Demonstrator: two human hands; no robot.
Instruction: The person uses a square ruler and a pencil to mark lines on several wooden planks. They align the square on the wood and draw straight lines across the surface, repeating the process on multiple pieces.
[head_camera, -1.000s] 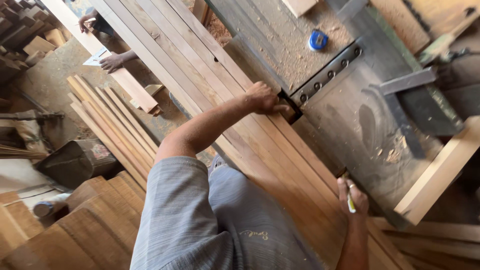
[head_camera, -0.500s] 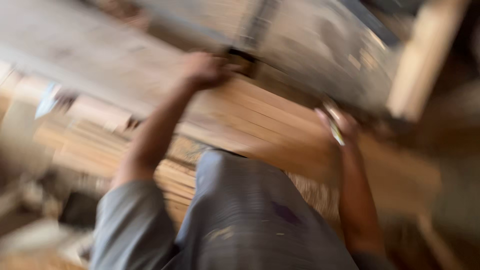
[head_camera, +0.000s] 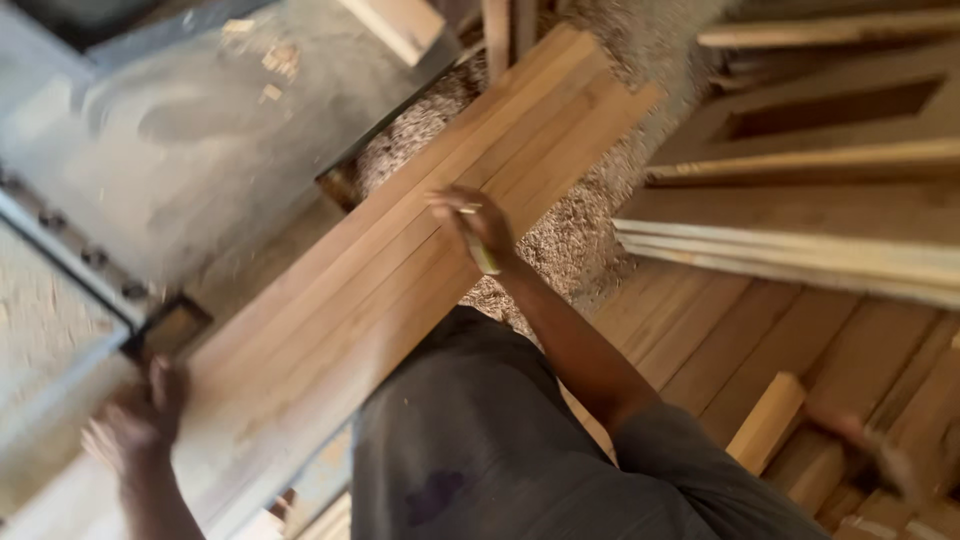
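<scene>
With a yellow pencil (head_camera: 482, 252) pinched in the right hand (head_camera: 478, 222) at frame centre and the blurred left hand (head_camera: 135, 420) at lower left, grip undeterminable, the plank stack (head_camera: 400, 270) is judged liable to slide off the machine table (head_camera: 180, 130).

A stack of long, pale brown wooden planks (head_camera: 400, 270) lies flat and side by side, running diagonally under the right hand's fingers (head_camera: 455, 205), which grip a small yellow-green pencil (head_camera: 484, 255), its far end beside the blurred left-hand fingers (head_camera: 165, 385).
</scene>
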